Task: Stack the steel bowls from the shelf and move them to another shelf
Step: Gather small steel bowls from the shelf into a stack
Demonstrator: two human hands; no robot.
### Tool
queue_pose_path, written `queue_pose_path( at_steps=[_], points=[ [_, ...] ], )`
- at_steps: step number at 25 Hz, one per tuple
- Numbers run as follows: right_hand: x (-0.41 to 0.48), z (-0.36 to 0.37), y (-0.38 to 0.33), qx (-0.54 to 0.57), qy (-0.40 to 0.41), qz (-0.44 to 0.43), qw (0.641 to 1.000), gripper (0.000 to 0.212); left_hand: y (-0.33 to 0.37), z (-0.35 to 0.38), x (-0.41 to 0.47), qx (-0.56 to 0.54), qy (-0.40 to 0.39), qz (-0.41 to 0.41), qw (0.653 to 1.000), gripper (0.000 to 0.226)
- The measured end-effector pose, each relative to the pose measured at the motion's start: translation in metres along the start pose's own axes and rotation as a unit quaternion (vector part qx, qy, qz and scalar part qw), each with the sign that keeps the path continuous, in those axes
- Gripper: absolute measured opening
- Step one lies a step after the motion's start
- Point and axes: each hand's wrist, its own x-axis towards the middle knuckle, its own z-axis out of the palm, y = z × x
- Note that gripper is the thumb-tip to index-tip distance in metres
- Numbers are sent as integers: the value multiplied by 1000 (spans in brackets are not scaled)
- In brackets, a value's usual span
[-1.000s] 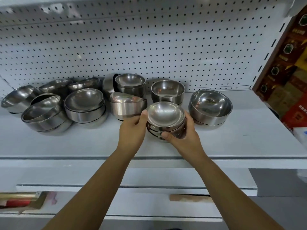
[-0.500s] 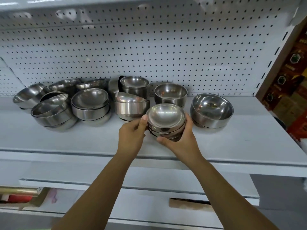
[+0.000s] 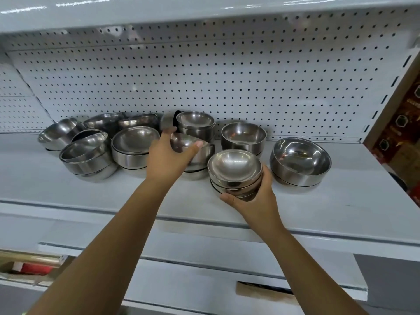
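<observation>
A white shelf [image 3: 341, 201] backed by a pegboard panel [image 3: 227, 76] carries steel bowls in clusters; at the far left a tipped bowl [image 3: 58, 136] lies by the panel, with a leaning stack [image 3: 84, 155] near it and a level stack [image 3: 134, 144] just right of that; behind the middle stands a far stack [image 3: 195, 123], then a deep bowl [image 3: 243, 136]; 1 wide bowl [image 3: 300, 162] sits apart at the right, tilted on another. An upper shelf [image 3: 204, 10] overhangs; lower shelves [image 3: 204, 253] step out below; printed boxes [image 3: 400, 133] stand at the right edge.

The left hand [image 3: 167, 158] reaches in between the crowded stacks and grips a tilted bowl [image 3: 185, 142] atop the middle stack, thumb on its right rim, fingers curled over its far left rim. The right hand [image 3: 259, 201] clasps a nested pile of bowls [image 3: 235, 169] at the near middle of the shelf, thumb under the near side, fingers wrapped round the right; whether the pile rests on the shelf, I cannot tell.
</observation>
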Motion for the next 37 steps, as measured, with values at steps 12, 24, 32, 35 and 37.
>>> queue_pose_path(
  at_steps=[12,24,32,35,37],
  points=[
    [0,-1,1,-9,1,6,1000,133,9,-7,3,-31,55,8,998,61],
    [1,-2,2,-5,1,7,1000,129,21,-15,-41,-249,72,103,960,61],
    [-4,-5,-1,-17,-1,16,1000,129,14,9,-77,-283,-23,120,951,57],
    [-5,-6,-2,-18,-1,15,1000,128,12,16,-80,-290,-53,102,950,58],
    [-7,-7,-1,-18,-3,13,1000,124,10,19,-79,-292,-70,95,949,59]
  ],
)
